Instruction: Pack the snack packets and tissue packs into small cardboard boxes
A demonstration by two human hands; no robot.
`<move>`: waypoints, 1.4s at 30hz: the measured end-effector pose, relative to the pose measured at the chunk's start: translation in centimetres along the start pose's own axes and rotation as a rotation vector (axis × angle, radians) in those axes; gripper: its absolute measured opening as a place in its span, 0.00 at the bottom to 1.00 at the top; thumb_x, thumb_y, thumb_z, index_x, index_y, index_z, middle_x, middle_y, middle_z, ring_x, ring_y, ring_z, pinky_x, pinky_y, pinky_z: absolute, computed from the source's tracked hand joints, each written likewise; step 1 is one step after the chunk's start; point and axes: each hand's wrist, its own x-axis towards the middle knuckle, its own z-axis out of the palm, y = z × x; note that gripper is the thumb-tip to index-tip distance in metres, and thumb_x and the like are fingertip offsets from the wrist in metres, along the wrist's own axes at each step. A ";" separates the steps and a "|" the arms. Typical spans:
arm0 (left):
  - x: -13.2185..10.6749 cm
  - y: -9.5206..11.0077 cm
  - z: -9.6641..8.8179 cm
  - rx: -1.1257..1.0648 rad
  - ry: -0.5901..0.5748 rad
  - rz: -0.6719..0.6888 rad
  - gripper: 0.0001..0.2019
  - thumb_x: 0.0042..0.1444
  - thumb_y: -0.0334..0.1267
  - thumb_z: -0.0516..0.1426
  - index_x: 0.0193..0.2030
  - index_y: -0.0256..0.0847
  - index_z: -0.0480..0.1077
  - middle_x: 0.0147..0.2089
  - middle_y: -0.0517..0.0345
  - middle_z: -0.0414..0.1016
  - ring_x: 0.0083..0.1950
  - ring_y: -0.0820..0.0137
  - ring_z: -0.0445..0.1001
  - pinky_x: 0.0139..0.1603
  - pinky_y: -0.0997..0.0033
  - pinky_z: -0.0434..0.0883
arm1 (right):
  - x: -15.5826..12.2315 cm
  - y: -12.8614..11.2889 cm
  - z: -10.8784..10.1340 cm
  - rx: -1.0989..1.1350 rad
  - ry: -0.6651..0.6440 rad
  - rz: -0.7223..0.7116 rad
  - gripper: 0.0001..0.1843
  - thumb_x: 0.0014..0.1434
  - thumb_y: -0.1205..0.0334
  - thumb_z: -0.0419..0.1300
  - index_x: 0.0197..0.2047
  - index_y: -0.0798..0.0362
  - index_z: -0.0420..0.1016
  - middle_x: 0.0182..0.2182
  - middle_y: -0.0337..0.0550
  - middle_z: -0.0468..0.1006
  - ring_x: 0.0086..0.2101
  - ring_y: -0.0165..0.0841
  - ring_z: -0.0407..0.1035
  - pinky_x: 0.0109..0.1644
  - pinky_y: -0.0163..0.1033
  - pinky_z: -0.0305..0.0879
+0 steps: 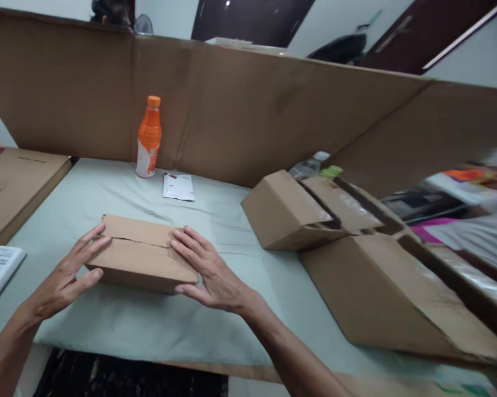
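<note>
A small closed cardboard box lies on the cloth-covered table, its two top flaps meeting along a slightly ragged seam. My left hand grips the box's left end, fingers over the top edge and thumb at the front. At the opposite end, my right hand holds the box with its fingers on the top and its thumb low along the front corner. The box's contents are hidden. Beyond it lies a small white packet, and an orange-capped drink bottle stands upright behind.
Larger open cardboard boxes stand on the right, with a clear bottle behind them. A flat carton and a white remote-like object lie left. A tall cardboard partition borders the back. A blurred person is at far right.
</note>
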 end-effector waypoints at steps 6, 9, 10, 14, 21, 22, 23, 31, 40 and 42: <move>2.0 -0.7 -0.2 0.058 0.007 0.058 0.27 0.70 0.41 0.54 0.74 0.60 0.59 0.80 0.55 0.52 0.77 0.45 0.59 0.61 0.45 0.77 | 0.6 1.0 0.3 -0.025 0.120 -0.001 0.44 0.65 0.36 0.57 0.74 0.56 0.59 0.72 0.59 0.63 0.74 0.48 0.47 0.75 0.62 0.50; 4.3 0.8 1.5 0.055 -0.058 0.145 0.27 0.69 0.40 0.55 0.73 0.55 0.60 0.80 0.51 0.52 0.77 0.45 0.59 0.65 0.43 0.74 | -2.8 0.4 -0.6 -0.090 0.192 0.056 0.43 0.65 0.41 0.59 0.75 0.55 0.57 0.71 0.60 0.63 0.73 0.50 0.49 0.73 0.64 0.54; 5.3 1.7 2.3 0.040 -0.100 0.178 0.27 0.69 0.38 0.54 0.73 0.53 0.61 0.80 0.49 0.52 0.77 0.47 0.58 0.68 0.42 0.71 | -4.5 0.1 -1.1 -0.116 0.227 0.082 0.42 0.66 0.44 0.60 0.76 0.54 0.56 0.71 0.60 0.63 0.73 0.50 0.49 0.73 0.64 0.56; 10.6 6.5 7.2 -0.144 -0.342 0.287 0.26 0.68 0.32 0.51 0.73 0.43 0.61 0.81 0.42 0.48 0.79 0.54 0.54 0.74 0.43 0.62 | -12.9 -1.4 -3.1 -0.257 0.354 0.272 0.41 0.67 0.51 0.60 0.77 0.51 0.53 0.70 0.59 0.65 0.71 0.52 0.55 0.69 0.63 0.63; 19.9 16.8 20.7 -0.355 -0.471 0.329 0.32 0.60 0.27 0.59 0.70 0.49 0.65 0.79 0.50 0.53 0.78 0.56 0.58 0.77 0.52 0.61 | -23.1 -3.0 -4.3 -0.676 0.599 0.676 0.38 0.69 0.52 0.58 0.77 0.49 0.53 0.65 0.59 0.71 0.66 0.56 0.63 0.66 0.66 0.64; 20.4 18.1 22.7 -0.358 -0.423 0.283 0.34 0.60 0.28 0.59 0.73 0.46 0.61 0.80 0.47 0.50 0.79 0.53 0.54 0.78 0.49 0.58 | -23.4 -2.9 -4.2 -0.747 0.629 0.737 0.38 0.69 0.51 0.58 0.77 0.51 0.54 0.64 0.61 0.72 0.65 0.57 0.64 0.65 0.67 0.65; 20.5 19.2 24.6 -0.360 -0.377 0.236 0.35 0.61 0.29 0.60 0.75 0.44 0.57 0.80 0.44 0.48 0.80 0.50 0.51 0.79 0.46 0.56 | -23.4 -2.7 -4.1 -0.805 0.655 0.801 0.38 0.69 0.50 0.58 0.77 0.53 0.55 0.63 0.63 0.72 0.65 0.59 0.64 0.65 0.69 0.65; 18.0 22.4 32.0 -0.377 -0.387 0.182 0.22 0.68 0.44 0.60 0.66 0.43 0.67 0.70 0.45 0.65 0.67 0.52 0.69 0.65 0.41 0.70 | -20.9 0.9 -4.3 -0.855 0.764 1.072 0.40 0.68 0.45 0.58 0.74 0.60 0.58 0.62 0.74 0.70 0.63 0.67 0.64 0.58 0.75 0.66; 17.0 20.2 31.5 -0.336 -0.573 0.269 0.20 0.69 0.44 0.60 0.63 0.40 0.69 0.65 0.46 0.70 0.61 0.56 0.74 0.60 0.46 0.75 | -24.1 1.3 -2.4 -0.642 1.022 0.831 0.47 0.66 0.52 0.63 0.79 0.50 0.44 0.74 0.70 0.48 0.71 0.62 0.51 0.58 0.69 0.71; 15.4 18.9 30.1 -0.323 -0.588 0.293 0.19 0.69 0.44 0.61 0.63 0.40 0.70 0.65 0.46 0.71 0.61 0.56 0.74 0.60 0.46 0.75 | -25.1 -0.4 -0.4 -0.558 1.054 0.813 0.45 0.66 0.58 0.63 0.79 0.45 0.46 0.74 0.67 0.52 0.70 0.59 0.55 0.55 0.66 0.74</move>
